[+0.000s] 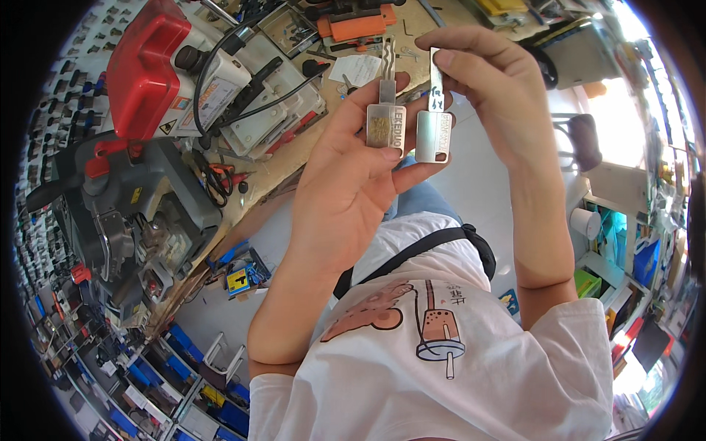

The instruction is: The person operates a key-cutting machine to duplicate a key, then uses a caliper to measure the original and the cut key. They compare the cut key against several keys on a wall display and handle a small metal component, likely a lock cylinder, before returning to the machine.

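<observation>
Two metal keys are held up side by side in front of me. The left key [386,125] has a wavy groove cut along its blade and a square silver head with a brassy patch. My left hand [346,173] grips it by the head, thumb on the front. Beside it, the right key [434,136] has a plain flat blade with dark handwriting on it, and a silver head with a slot at its lower corner. My right hand [485,73] pinches its blade tip between thumb and fingers. Fingers of my left hand also reach behind its head.
A red and white machine [151,70] and a dark grey key-cutting machine [140,198] stand at the left on a wooden bench [268,184]. Orange-handled tools [357,26] and a white paper [356,70] lie farther back. Shelves of goods line the right; a stool [585,142] stands there.
</observation>
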Demonstrator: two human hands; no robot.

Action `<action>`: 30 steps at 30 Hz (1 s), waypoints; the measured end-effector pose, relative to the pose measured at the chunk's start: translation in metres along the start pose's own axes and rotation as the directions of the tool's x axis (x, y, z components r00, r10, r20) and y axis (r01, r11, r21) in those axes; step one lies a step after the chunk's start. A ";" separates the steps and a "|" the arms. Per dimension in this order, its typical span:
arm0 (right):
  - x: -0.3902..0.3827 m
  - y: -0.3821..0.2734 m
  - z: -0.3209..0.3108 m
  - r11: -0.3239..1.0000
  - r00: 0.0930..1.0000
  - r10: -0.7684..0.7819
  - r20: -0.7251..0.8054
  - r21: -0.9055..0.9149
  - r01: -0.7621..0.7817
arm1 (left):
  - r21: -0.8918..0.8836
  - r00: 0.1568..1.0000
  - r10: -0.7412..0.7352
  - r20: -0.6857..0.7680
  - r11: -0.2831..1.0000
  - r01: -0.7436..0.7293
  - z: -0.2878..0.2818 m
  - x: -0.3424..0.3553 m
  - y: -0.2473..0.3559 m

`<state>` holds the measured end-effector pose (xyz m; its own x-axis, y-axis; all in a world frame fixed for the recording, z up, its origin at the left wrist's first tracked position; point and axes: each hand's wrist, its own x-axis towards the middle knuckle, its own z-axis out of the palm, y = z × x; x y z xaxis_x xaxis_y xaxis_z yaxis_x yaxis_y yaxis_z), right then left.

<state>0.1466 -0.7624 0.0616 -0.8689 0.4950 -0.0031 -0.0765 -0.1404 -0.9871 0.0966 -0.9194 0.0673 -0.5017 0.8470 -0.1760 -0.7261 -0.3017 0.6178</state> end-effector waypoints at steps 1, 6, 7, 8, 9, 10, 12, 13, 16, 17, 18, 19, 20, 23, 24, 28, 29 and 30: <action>-0.004 -0.002 0.003 1.000 1.000 0.006 -0.004 -0.013 -0.006 | -0.005 1.000 0.001 0.001 1.000 -0.001 0.000 -0.002 -0.002; -0.015 -0.010 0.006 1.000 1.000 -0.003 0.026 -0.021 0.003 | 0.014 1.000 -0.010 0.024 1.000 0.010 0.004 -0.004 -0.013; -0.015 -0.011 0.003 0.999 1.000 -0.007 0.023 -0.038 0.008 | 0.049 1.000 -0.004 0.026 0.999 0.003 0.006 -0.003 -0.016; -0.015 -0.012 0.001 0.998 1.000 -0.012 0.020 -0.056 0.013 | 0.084 1.000 0.002 0.027 0.996 -0.004 0.008 -0.001 -0.018; -0.016 -0.010 -0.003 0.999 1.000 0.001 0.012 -0.045 0.000 | 0.081 0.999 0.002 0.039 0.997 -0.006 0.009 0.002 -0.021; -0.016 -0.009 -0.007 0.999 1.000 -0.009 0.006 -0.040 0.009 | 0.078 0.999 0.003 0.051 0.997 -0.007 0.009 0.005 -0.024; -0.015 -0.009 -0.016 0.999 1.000 -0.026 -0.007 -0.029 0.026 | 0.073 0.998 -0.013 0.063 0.997 0.008 0.013 0.012 -0.029; -0.015 -0.008 -0.022 1.000 1.000 -0.020 -0.007 0.004 0.020 | 0.072 0.998 -0.029 0.064 0.997 0.024 0.015 0.016 -0.031; -0.014 -0.006 -0.040 0.996 1.000 0.007 0.003 0.086 -0.007 | 0.093 0.997 -0.056 0.050 0.994 0.051 0.023 0.027 -0.039; -0.014 -0.006 -0.046 0.995 1.000 0.023 0.013 0.099 -0.024 | 0.104 0.997 -0.061 0.042 0.993 0.056 0.026 0.030 -0.042; -0.014 -0.006 -0.052 0.993 0.999 0.038 0.022 0.114 -0.040 | 0.124 0.997 -0.068 0.034 0.990 0.063 0.029 0.033 -0.044; -0.013 -0.004 -0.057 0.992 0.999 0.028 0.021 0.125 -0.031 | 0.144 0.997 -0.075 0.024 0.987 0.070 0.031 0.035 -0.045; -0.012 -0.003 -0.062 0.990 1.000 0.019 0.021 0.138 -0.022 | 0.164 0.997 -0.081 0.014 0.983 0.077 0.034 0.038 -0.047; -0.009 0.003 -0.076 0.979 0.999 0.020 0.031 0.204 -0.026 | 0.304 0.999 -0.043 0.023 0.952 0.034 0.033 0.047 -0.055; -0.008 0.004 -0.080 0.973 0.999 0.023 0.036 0.228 -0.031 | 0.356 1.000 -0.021 0.016 0.934 0.014 0.034 0.050 -0.058; -0.003 0.007 -0.095 0.964 0.999 0.010 0.044 0.267 -0.022 | 0.529 0.998 0.060 -0.003 0.847 -0.049 0.043 0.059 -0.065; -0.002 0.007 -0.098 0.961 0.999 0.005 0.054 0.275 -0.019 | 0.563 0.997 0.078 -0.005 0.824 -0.062 0.045 0.061 -0.067; -0.001 0.008 -0.101 0.959 0.998 0.000 0.065 0.282 -0.018 | 0.608 0.995 0.094 -0.013 0.791 -0.067 0.046 0.062 -0.068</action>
<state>0.1962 -0.6770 0.0378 -0.8990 0.4379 0.0077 -0.1957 -0.3858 -0.9016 0.1366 -0.8260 0.0501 -0.5738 0.8092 -0.1267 -0.2547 -0.0293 0.9666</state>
